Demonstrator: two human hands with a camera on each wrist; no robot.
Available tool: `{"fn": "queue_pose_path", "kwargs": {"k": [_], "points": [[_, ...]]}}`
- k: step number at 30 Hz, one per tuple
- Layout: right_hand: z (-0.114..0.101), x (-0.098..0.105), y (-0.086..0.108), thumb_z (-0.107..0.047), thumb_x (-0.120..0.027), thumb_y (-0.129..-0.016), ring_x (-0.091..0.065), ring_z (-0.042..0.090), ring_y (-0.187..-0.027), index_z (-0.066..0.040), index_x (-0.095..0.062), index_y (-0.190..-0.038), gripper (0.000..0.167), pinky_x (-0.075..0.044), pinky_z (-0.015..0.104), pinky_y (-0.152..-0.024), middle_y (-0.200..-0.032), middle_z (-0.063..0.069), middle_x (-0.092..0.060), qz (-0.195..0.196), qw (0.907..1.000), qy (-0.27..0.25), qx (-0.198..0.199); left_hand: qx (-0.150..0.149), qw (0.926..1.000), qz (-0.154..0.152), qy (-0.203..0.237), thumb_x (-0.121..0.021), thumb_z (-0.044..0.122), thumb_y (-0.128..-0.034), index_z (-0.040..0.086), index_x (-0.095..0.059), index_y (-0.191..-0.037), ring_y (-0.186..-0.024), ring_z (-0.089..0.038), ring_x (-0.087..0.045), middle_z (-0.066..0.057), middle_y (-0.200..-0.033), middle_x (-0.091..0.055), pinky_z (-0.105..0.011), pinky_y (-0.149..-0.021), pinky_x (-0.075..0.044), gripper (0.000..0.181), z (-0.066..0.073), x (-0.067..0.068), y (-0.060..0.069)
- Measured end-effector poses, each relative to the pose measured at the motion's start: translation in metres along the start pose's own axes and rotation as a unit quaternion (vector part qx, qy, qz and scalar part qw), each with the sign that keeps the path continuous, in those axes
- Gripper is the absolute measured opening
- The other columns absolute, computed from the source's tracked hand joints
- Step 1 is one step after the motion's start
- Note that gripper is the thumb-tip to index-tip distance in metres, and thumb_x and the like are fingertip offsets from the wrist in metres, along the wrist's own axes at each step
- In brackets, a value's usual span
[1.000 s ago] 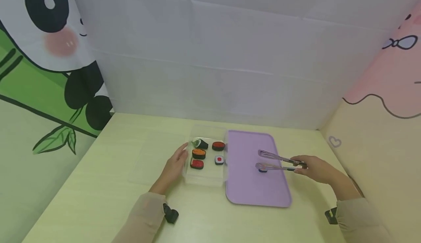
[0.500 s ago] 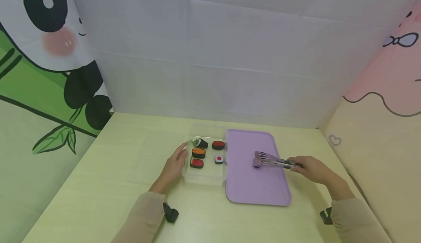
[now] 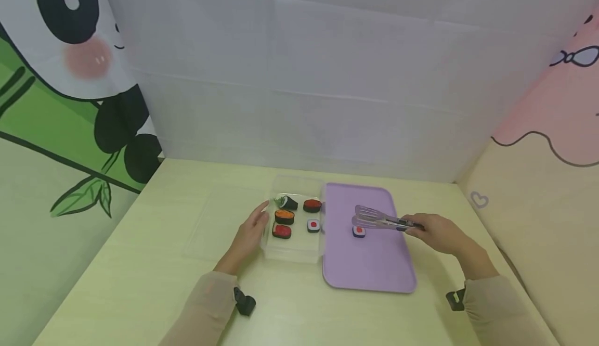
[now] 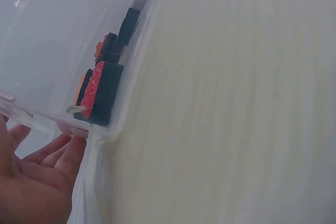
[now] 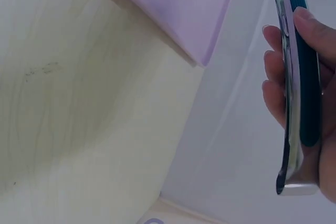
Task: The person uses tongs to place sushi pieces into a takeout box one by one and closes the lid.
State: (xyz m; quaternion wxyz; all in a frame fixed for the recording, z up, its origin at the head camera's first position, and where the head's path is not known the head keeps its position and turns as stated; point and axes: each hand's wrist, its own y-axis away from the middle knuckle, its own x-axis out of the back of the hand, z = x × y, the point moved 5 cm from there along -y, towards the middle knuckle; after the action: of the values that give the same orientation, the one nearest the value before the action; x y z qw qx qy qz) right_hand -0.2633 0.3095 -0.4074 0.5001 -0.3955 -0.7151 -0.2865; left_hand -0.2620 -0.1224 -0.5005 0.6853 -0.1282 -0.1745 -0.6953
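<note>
My right hand [image 3: 437,234] grips metal tongs [image 3: 374,218] by their dark handles, and the tongs' ends are close together above the purple tray [image 3: 367,268]. Just beneath those ends is a white-and-black sushi roll [image 3: 359,231] with a red centre; I cannot tell if the tongs clasp it. My left hand [image 3: 246,236] rests against the left side of a clear plastic box [image 3: 292,256], its fingertips touching the wall in the left wrist view. Inside the box are a cone hand roll [image 3: 288,203], orange sushi [image 3: 284,217], red sushi pieces [image 3: 282,231] and another roll [image 3: 313,225].
A flat clear sheet or lid [image 3: 217,221] lies on the pale table [image 3: 281,304] left of the box. The tray's left edge stands right beside the box. A white back panel [image 3: 299,127] and printed side walls enclose the table.
The tongs have come together and moved left and slightly up with the right hand. The sushi roll has shifted left and its red-centred face now shows. My left hand stays at the box.
</note>
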Motion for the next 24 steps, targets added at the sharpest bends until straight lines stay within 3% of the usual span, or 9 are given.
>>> {"fn": "queue_pose_path", "kwargs": {"k": [14, 19, 24], "points": [[0.013, -0.021, -0.003, -0.018, -0.069, -0.091, -0.06, 0.022, -0.089, 0.0, -0.066, -0.119, 0.034, -0.05, 0.048, -0.077, -0.103, 0.007, -0.068, -0.003, 0.9999, 0.013, 0.007, -0.007, 0.9999, 0.006, -0.003, -0.036, 0.04, -0.1063, 0.019, -0.033, -0.153, -0.132, -0.041, -0.041, -0.021, -0.146, -0.042, -0.057, -0.107, -0.031, 0.051, 0.0, 0.0, -0.001], [0.017, -0.026, -0.003, -0.017, -0.069, -0.091, -0.061, 0.021, -0.091, 0.001, -0.067, -0.12, 0.034, -0.05, 0.046, -0.076, -0.106, 0.009, -0.069, -0.003, 0.9997, 0.025, 0.006, -0.009, 0.9999, 0.005, 0.001, -0.037, 0.04, -0.1061, 0.02, -0.034, -0.152, -0.132, -0.04, -0.042, -0.02, -0.147, -0.043, -0.057, -0.107, -0.031, 0.05, -0.002, -0.001, -0.002], [0.015, -0.022, -0.003, -0.015, -0.069, -0.09, -0.054, 0.014, -0.079, 0.001, -0.067, -0.119, 0.033, -0.046, 0.039, -0.068, -0.1, 0.003, -0.068, 0.009, 0.9996, 0.023, 0.012, -0.009, 0.9999, 0.004, 0.004, -0.037, 0.039, -0.1061, 0.02, -0.034, -0.152, -0.131, -0.04, -0.042, -0.02, -0.147, -0.042, -0.057, -0.107, -0.031, 0.05, -0.004, -0.002, -0.003]]}}
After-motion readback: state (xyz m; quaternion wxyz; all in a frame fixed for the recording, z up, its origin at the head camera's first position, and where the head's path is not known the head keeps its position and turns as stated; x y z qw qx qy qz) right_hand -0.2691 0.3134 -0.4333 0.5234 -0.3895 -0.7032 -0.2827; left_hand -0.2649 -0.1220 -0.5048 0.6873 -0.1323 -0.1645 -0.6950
